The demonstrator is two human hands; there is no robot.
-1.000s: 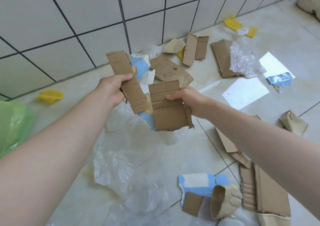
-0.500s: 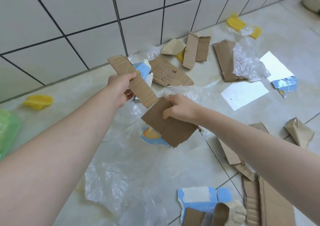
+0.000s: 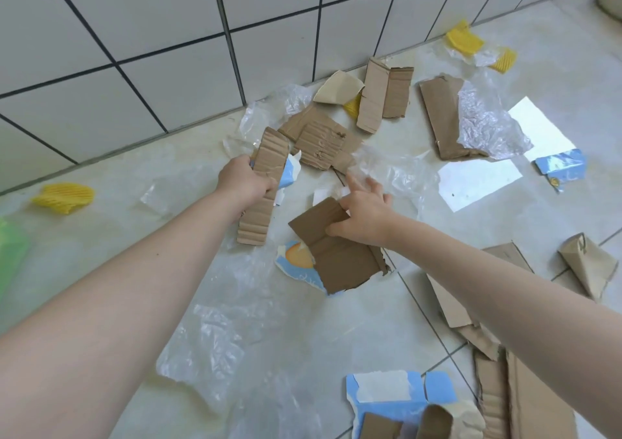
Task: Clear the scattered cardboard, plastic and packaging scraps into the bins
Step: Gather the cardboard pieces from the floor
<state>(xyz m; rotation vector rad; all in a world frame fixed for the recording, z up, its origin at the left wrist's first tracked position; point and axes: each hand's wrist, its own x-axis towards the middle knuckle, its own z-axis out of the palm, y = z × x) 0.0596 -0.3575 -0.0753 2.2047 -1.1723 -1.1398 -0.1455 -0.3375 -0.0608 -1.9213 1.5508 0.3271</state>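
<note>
The left hand (image 3: 243, 179) is clenched around a long corrugated cardboard strip (image 3: 261, 199), held over the tiled floor (image 3: 336, 331) near the wall. The right hand (image 3: 365, 218) pinches a flat brown cardboard piece (image 3: 340, 257) by its upper edge (index finger outstretched), above a printed blue scrap (image 3: 296, 260) and clear plastic film (image 3: 208, 344).

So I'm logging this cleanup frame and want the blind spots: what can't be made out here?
Head view only:
- Green bin: cut off by the left edge, opening unseen.
- Left hand fingers: behind the cardboard strip.
- Printed scrap: mostly under the cardboard piece beneath the right hand.
- Cardboard tube: cut by the bottom edge.
</note>
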